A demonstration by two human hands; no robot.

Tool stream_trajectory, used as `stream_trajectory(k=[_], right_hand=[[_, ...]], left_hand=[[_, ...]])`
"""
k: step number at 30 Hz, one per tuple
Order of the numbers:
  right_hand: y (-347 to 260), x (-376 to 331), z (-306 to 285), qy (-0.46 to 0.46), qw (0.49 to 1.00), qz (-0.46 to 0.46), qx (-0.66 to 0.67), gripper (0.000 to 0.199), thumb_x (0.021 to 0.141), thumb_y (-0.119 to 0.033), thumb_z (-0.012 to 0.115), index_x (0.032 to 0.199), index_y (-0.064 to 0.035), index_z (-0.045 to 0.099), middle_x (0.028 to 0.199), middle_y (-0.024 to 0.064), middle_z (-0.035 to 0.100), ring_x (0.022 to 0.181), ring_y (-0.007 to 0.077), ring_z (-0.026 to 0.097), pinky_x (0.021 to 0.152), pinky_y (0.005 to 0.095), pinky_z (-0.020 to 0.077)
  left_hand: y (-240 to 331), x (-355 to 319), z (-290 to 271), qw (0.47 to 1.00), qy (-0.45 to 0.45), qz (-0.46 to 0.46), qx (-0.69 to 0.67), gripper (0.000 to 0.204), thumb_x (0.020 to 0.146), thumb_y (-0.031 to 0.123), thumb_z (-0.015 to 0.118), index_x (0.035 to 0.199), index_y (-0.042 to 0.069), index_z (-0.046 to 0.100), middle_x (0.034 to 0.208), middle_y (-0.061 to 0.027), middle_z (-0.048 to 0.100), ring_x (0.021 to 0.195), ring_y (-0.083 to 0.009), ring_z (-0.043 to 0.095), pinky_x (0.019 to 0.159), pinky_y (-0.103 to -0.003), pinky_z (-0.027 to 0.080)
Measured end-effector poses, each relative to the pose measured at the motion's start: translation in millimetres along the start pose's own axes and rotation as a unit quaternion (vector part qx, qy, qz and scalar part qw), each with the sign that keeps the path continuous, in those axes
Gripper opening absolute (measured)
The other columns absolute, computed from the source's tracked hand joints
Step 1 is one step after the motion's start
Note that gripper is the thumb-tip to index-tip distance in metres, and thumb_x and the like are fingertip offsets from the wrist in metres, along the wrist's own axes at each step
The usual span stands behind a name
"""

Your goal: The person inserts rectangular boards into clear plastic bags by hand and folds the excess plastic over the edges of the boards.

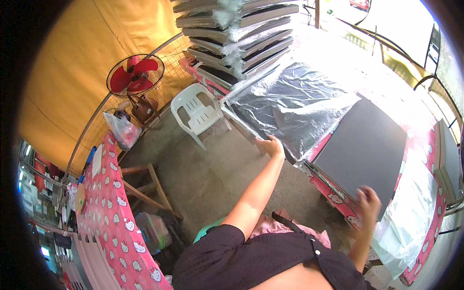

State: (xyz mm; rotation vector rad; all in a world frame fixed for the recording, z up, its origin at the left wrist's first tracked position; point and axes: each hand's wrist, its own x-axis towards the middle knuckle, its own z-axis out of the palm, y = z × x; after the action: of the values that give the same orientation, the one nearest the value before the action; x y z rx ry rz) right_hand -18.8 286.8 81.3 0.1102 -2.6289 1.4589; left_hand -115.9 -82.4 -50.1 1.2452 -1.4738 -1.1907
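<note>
A flat dark panel (pixel 295 104) in clear, wrinkled plastic lies on the table ahead of me. At its near left edge, my left hand (pixel 271 147) has its fingers closed on the rim. To the right of it is a bare dark grey panel (pixel 365 145), set at a slant on the table. My right hand (pixel 369 202) is beside that panel's near edge, its fingers bent and blurred by motion; whether it touches the panel I cannot tell.
Behind the wrapped panel rises a tall stack of plastic-wrapped panels (pixel 268 17). A white plastic chair (pixel 199 113) and a red-bladed fan (pixel 135 76) stand to the left. Clear plastic sheeting (pixel 408 222) covers the right table. A pink patterned table (pixel 113 208) borders my left.
</note>
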Motion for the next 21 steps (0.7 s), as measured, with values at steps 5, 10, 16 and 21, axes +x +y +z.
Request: stream_trajectory(k=[5,10,16,21], right_hand=[[148,-78,-155,0.157,0.899,0.117,-0.391,0.018,0.064,-0.007,0.066,0.069,0.0001,0.05,0.075,0.0145,0.052,0.076,0.0298,0.05,0.07,0.0388,0.0386],[203,-79,-209,0.178,0.931,0.146,-0.282,0.014,0.076,-0.009,0.054,0.08,0.0044,0.056,0.077,0.019,0.057,0.073,0.0324,0.054,0.069,0.0372,0.0409],[238,-73,-303,0.254,0.912,0.198,-0.254,0.026,0.077,-0.017,0.052,0.083,0.0067,0.059,0.074,0.0173,0.061,0.072,0.0232,0.058,0.067,0.0331,0.0436],[169,-43,-267,0.141,0.964,0.221,0.032,0.015,0.077,-0.011,0.049,0.079,0.0015,0.057,0.067,0.005,0.055,0.056,0.0119,0.049,0.047,0.0271,0.039]], left_hand=[[49,-28,-27,0.978,-0.008,0.092,0.188,0.07,0.077,0.022,0.054,0.131,0.001,0.013,0.132,-0.0269,0.016,0.12,-0.0394,0.025,0.095,-0.053,0.024],[88,-107,-45,0.768,-0.33,0.349,0.424,0.058,0.082,0.052,0.035,0.132,0.025,0.026,0.142,-0.0055,0.008,0.129,-0.0319,0.008,0.089,-0.07,0.0],[108,-140,-16,0.737,-0.357,0.287,0.497,0.055,0.082,0.043,0.04,0.131,0.021,0.029,0.138,-0.012,0.019,0.127,-0.033,0.018,0.086,-0.072,0.001],[140,-291,-35,0.742,-0.643,0.189,-0.025,0.054,0.076,0.028,0.062,0.117,0.002,0.042,0.115,-0.0174,0.044,0.104,-0.0203,0.043,0.085,-0.033,0.037]])
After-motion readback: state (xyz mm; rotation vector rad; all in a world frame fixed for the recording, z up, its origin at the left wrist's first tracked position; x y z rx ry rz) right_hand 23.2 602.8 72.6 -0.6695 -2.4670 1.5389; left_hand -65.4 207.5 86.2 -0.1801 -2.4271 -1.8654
